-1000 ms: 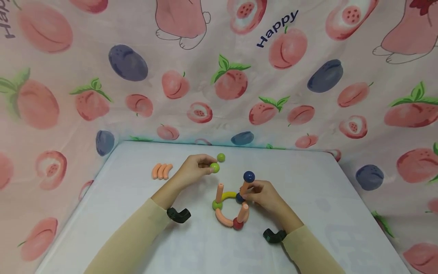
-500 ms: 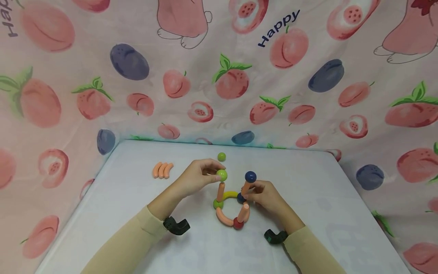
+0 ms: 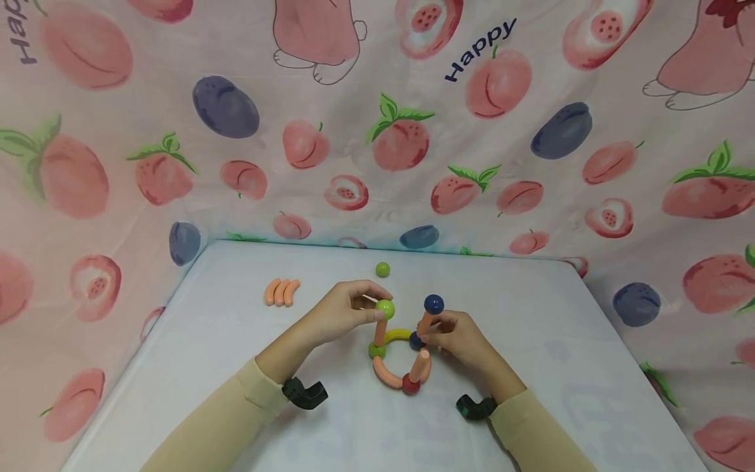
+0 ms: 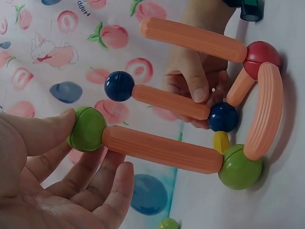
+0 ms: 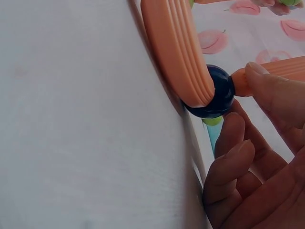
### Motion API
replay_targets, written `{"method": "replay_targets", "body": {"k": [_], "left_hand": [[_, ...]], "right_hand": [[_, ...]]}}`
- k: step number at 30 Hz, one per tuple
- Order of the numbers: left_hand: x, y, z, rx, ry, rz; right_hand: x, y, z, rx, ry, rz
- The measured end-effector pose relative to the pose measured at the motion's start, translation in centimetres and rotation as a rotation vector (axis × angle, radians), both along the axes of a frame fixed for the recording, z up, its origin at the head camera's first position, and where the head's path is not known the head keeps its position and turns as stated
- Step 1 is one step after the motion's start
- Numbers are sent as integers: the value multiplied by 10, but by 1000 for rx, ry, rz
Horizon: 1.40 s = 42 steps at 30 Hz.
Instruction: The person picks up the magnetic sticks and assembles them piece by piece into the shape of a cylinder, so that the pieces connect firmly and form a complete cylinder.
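Observation:
My left hand point(image 3: 342, 313) pinches a green ball point(image 4: 89, 129) at the top of an upright orange rod point(image 4: 162, 149). That rod rises from a lower green ball point(image 4: 240, 167) in a ring of curved pieces and balls. On the ring's right side, my right hand point(image 3: 463, 339) holds another upright rod point(image 4: 171, 101) low down, near the dark blue ball point(image 5: 217, 93) at its base. A second dark blue ball point(image 3: 434, 304) tops this rod. At the front, a third rod point(image 3: 420, 365) stands on a red ball point(image 3: 411, 384) with its upper end bare.
Behind the ring, a loose green ball point(image 3: 383, 269) lies on the white table point(image 3: 501, 282). Three curved orange pieces point(image 3: 282, 292) lie side by side at the back left. A fruit-print cloth point(image 3: 330, 216) hangs behind the table.
My left hand has brought the green ball right and down, from beside the loose green ball onto the top of the left rod. My right hand has kept its hold on its rod.

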<state>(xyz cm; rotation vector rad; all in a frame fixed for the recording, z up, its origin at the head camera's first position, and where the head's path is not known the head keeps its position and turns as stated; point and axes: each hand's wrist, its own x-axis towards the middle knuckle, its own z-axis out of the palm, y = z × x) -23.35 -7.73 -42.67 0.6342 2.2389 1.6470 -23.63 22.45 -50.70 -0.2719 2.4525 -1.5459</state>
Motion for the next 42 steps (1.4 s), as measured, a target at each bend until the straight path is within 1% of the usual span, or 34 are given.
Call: {"method": "replay_targets", "body": {"k": [12, 24, 35, 42], "left_hand": [[6, -1, 1, 4, -6, -16], [5, 0, 0, -10, -16, -7], [3, -1, -5, -4, -14, -13], [6, -2, -3, -6, 0, -21]], "right_hand": [[3, 0, 1, 9, 5, 4], [2, 1, 0, 25, 19, 13], [1, -5, 0, 49, -36, -33], [-2, -10, 4, 73, -22, -21]]}}
